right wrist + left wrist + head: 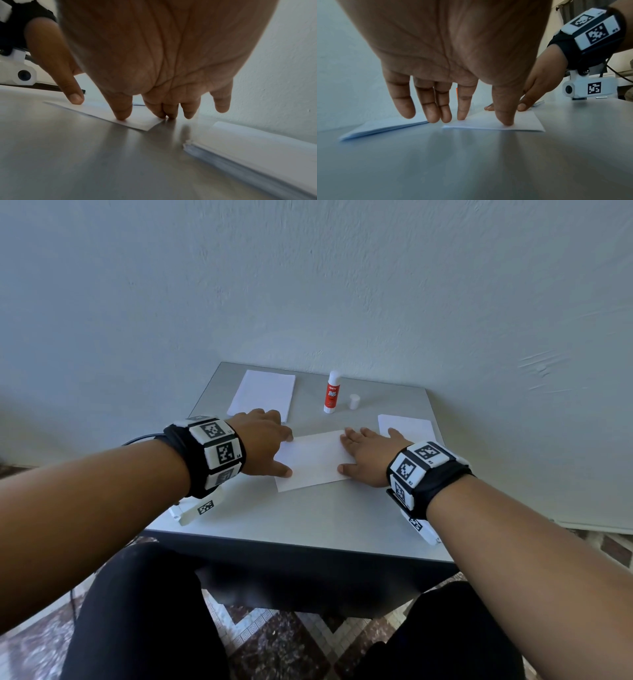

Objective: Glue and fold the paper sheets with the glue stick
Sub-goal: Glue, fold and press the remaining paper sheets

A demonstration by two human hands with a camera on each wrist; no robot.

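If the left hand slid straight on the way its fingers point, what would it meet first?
Probably the right hand: the left hand points across the folded sheet, whose far end the right hand presses. Depth is hard to judge.

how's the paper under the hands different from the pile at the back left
The folded sheet lies in the middle of the table, skewed, with both the left hand and right hand pressing on it. The back-left pile lies farther off, near the wall. The folded sheet looks thin and wide; the pile is a thicker stack of sheets. Both are plain white and lie flat.
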